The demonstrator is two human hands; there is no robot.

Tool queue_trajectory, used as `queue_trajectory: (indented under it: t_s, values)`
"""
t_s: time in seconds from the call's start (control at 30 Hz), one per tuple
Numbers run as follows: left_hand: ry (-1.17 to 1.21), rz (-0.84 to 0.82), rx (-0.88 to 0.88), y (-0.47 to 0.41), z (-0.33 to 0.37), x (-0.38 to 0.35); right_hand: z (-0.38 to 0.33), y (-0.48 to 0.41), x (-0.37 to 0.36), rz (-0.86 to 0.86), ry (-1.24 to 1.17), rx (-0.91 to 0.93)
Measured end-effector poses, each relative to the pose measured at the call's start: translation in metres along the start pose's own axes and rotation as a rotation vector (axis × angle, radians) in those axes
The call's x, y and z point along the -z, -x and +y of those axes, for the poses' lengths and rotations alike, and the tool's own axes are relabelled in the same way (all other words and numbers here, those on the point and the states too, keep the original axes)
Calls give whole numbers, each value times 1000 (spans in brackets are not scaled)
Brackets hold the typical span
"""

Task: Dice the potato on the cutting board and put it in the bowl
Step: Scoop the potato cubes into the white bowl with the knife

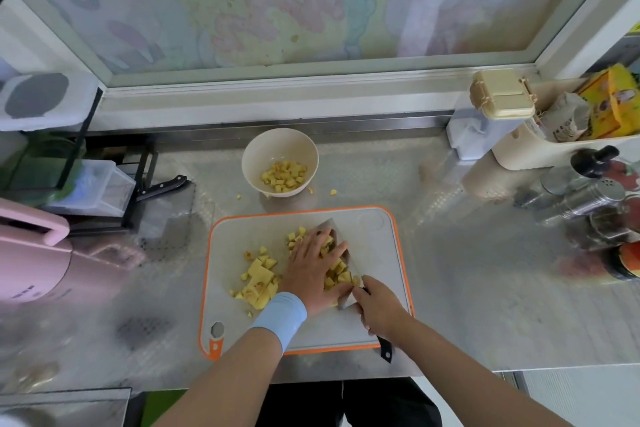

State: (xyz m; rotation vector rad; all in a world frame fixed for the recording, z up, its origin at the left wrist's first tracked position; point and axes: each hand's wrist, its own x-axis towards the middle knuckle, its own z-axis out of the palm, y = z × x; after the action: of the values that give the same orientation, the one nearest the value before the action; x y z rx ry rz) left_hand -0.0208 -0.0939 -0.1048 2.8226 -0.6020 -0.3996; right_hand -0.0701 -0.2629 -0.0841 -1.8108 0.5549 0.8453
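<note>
A grey cutting board [377, 253] with an orange rim lies in front of me. Diced yellow potato [337, 269] is heaped on a wide knife blade [334, 229] tilted on the board. My left hand [311, 267], fingers straight, presses the dice against the blade. My right hand [379, 310] grips the knife's black handle [385, 347]. Larger uncut potato pieces [258, 282] lie on the board's left part. A cream bowl [280, 163] behind the board holds several potato dice.
A few stray dice [333, 191] lie on the steel counter beside the bowl. A second knife [162, 187] and a black rack stand at the left, next to a pink appliance [31, 253]. Shakers and jars [595, 198] crowd the right side.
</note>
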Motion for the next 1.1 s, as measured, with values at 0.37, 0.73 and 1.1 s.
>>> queue_trajectory:
  t_s: [0.37,0.73,1.1]
  values:
    - [203,355,-113,-19,4,63,-73,20,24,46,-205,75]
    - [276,357,-80,-97,-54,147,-195,-14,25,140,-122,202]
    - [198,257,148,-120,-124,142,-236,-57,21,372,367,266]
